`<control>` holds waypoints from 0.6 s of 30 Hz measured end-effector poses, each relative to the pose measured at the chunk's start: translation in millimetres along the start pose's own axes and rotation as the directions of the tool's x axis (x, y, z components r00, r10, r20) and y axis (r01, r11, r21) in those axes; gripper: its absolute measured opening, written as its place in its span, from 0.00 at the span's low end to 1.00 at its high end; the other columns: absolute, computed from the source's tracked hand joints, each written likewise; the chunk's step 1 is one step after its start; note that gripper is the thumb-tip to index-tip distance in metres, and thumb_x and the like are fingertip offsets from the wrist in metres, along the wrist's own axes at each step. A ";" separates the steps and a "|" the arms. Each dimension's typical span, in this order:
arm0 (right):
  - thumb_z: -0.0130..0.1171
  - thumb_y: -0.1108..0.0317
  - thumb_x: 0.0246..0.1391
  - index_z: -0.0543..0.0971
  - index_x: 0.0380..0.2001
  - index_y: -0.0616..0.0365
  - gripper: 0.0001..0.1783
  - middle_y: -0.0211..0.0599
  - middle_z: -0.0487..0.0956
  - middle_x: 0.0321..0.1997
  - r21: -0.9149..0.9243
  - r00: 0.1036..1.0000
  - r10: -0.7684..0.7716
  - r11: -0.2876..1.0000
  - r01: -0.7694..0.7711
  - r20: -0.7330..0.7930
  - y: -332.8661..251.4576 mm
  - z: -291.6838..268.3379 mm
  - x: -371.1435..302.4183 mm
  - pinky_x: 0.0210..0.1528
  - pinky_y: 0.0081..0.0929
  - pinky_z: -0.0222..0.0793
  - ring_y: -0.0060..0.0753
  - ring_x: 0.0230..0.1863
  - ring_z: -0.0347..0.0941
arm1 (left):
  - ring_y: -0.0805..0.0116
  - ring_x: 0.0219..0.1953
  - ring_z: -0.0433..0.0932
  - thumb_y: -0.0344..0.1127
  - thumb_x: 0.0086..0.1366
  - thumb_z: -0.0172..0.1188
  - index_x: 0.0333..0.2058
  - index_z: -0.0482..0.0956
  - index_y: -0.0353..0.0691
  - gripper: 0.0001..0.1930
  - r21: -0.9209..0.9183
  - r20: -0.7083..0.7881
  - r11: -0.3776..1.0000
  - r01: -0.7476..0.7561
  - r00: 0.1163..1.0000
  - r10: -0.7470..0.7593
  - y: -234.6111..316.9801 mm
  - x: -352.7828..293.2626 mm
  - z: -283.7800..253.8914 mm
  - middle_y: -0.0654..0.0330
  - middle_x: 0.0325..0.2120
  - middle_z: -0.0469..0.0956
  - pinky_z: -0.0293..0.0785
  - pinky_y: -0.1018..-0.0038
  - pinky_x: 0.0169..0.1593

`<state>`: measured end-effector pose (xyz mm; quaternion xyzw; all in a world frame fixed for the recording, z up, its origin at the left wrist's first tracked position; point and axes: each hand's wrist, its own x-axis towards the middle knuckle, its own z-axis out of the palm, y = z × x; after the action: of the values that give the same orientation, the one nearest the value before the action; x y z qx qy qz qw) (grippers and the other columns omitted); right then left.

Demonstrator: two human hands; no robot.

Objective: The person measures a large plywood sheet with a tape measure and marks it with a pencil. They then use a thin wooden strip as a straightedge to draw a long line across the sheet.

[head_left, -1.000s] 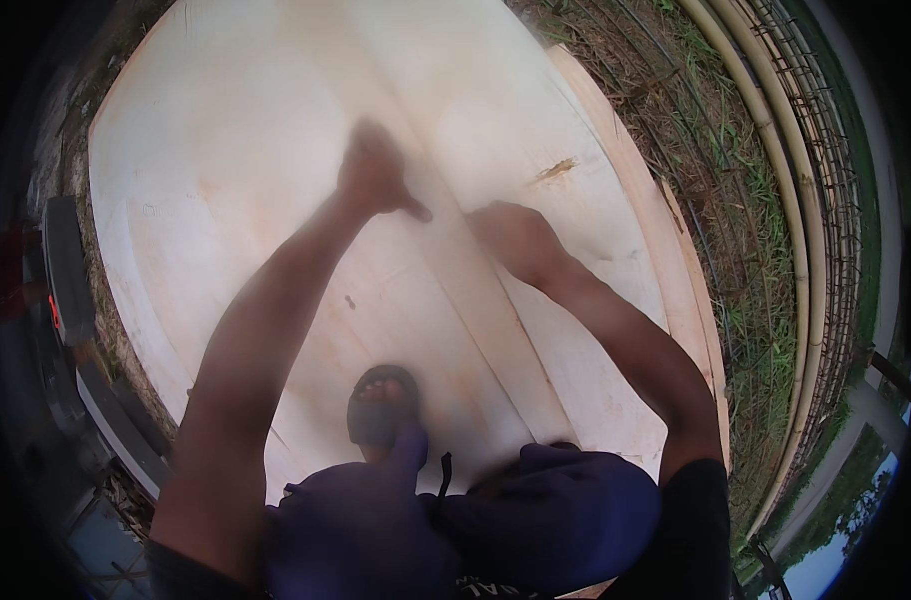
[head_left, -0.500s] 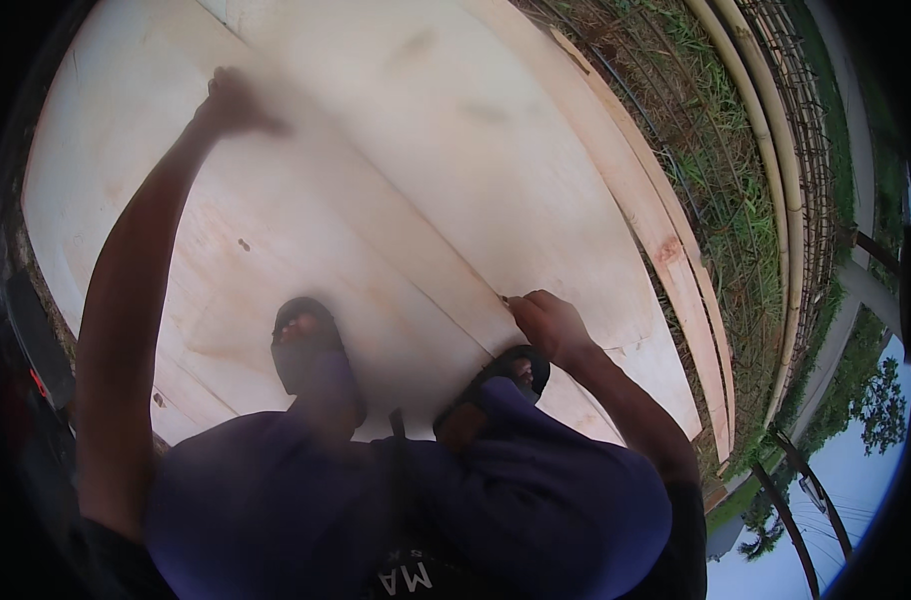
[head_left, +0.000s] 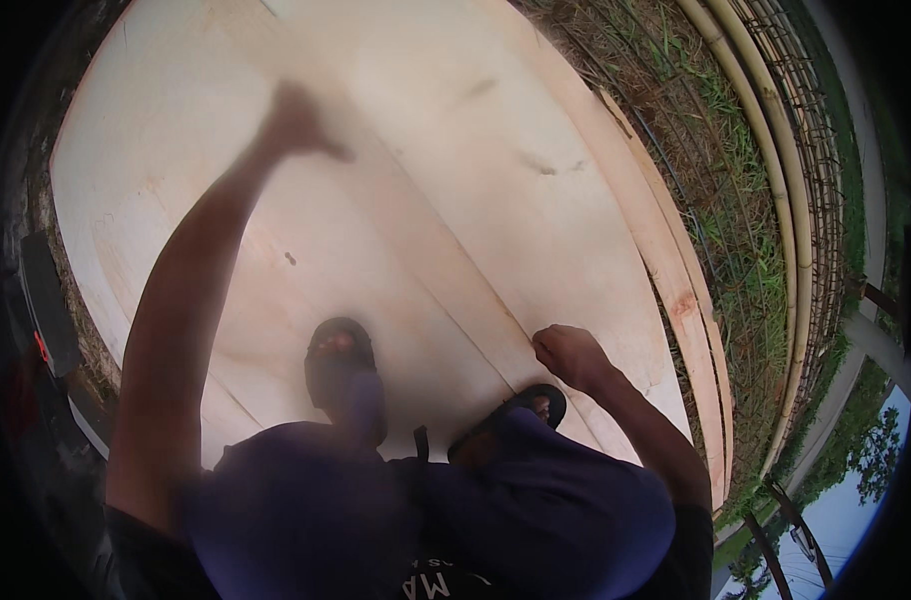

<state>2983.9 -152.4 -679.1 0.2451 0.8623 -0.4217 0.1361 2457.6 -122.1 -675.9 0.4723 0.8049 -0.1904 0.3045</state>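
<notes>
A long, narrow, pale wooden strip (head_left: 416, 230) lies slantwise across a broad pale wooden sheet (head_left: 536, 220). Far up the strip, my left hand (head_left: 301, 125) rests with its thumb spread out to the right; haze blurs its fingers. My right hand (head_left: 573, 357) is closed beside the strip's near right edge, knuckles up. Whatever its fingers may hold is hidden. Both my feet, in dark sandals (head_left: 339, 345), are on the wooden surface, the right one close to the strip's near end and just below my right hand.
Narrow wooden offcuts (head_left: 681, 290) lie along the sheet's right side. Beyond them come grass (head_left: 741, 215), bamboo poles (head_left: 788, 190) and a lattice of thin rods (head_left: 824, 170). A dark object with a red spot (head_left: 42, 345) stands at the left edge.
The whole view has shifted, so the sheet and my feet appear farther right and lower. My right hand looks more tightly curled at the strip's edge. The left stays over the strip.
</notes>
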 end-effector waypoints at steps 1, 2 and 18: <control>0.57 0.68 0.58 0.74 0.31 0.57 0.06 0.42 0.75 0.28 -0.007 0.999 -0.017 1.000 0.018 0.029 -3.6 -5.8 13.1 0.37 0.45 0.74 0.49 0.34 0.76 | 0.33 0.74 0.43 0.68 0.33 0.80 0.66 0.39 0.13 0.80 -0.006 -0.009 1.000 0.002 1.000 -0.002 3.3 -1.1 -0.4 0.24 0.69 0.40 0.60 0.54 0.71; 0.57 0.67 0.59 0.74 0.31 0.57 0.06 0.43 0.75 0.28 -0.015 0.997 -0.048 0.999 0.048 0.058 -8.7 -13.6 31.9 0.37 0.45 0.74 0.50 0.34 0.76 | 0.33 0.74 0.42 0.68 0.33 0.80 0.67 0.38 0.13 0.81 -0.011 -0.021 1.000 0.019 1.000 -0.019 1.7 -7.3 -3.3 0.24 0.69 0.40 0.59 0.54 0.72; 0.56 0.69 0.59 0.77 0.25 0.67 0.12 0.54 0.80 0.26 -0.013 0.938 -0.333 0.943 0.334 -0.095 -128.2 -131.0 400.1 0.37 0.46 0.73 0.56 0.30 0.78 | 0.33 0.75 0.39 0.62 0.34 0.83 0.68 0.39 0.14 0.79 -0.176 -0.040 0.982 0.066 0.996 -0.074 -6.4 -15.1 -5.8 0.25 0.70 0.37 0.48 0.55 0.75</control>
<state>2574.1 7.5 -691.5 0.1155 0.8962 -0.4279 0.0210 2455.7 -131.4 -661.4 0.4193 0.8415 -0.1187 0.3192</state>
